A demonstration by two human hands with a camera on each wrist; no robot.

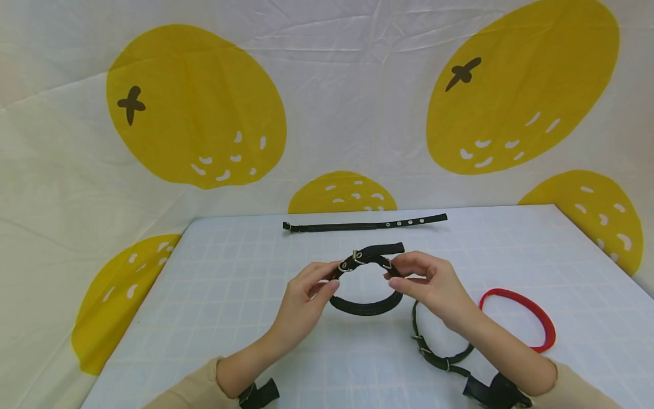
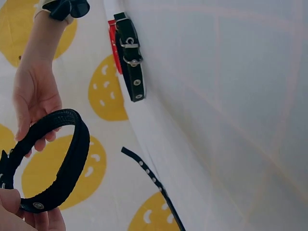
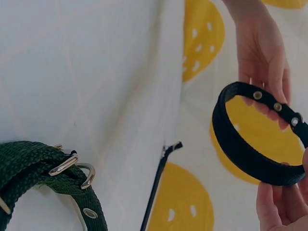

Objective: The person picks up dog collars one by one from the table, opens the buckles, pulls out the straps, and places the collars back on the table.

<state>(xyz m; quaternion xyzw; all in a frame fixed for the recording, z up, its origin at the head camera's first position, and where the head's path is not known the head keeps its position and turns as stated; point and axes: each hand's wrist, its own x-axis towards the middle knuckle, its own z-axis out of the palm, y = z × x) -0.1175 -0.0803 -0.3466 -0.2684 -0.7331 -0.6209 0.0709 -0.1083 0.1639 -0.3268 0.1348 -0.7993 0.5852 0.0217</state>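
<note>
A black collar (image 1: pixel 365 309), buckled into a loop, is held up above the table between both hands. My left hand (image 1: pixel 301 298) pinches its left side near a metal ring, thumb in front. On the opposite side, my right hand (image 1: pixel 434 284) grips the band between thumb and fingers. The metal buckle (image 1: pixel 356 258) is at the top of the loop, and the strap's free end sticks out to the right. Metal eyelets show along the band (image 3: pixel 277 107) in the right wrist view.
Another black collar (image 1: pixel 337 227) lies straight along the table's back. At the right, under my right forearm, lie a dark green buckled collar (image 1: pixel 434 359) and a red collar (image 1: pixel 544 321). A patterned cloth (image 1: pixel 347 113) hangs behind the white-blue table (image 1: pixel 204 318).
</note>
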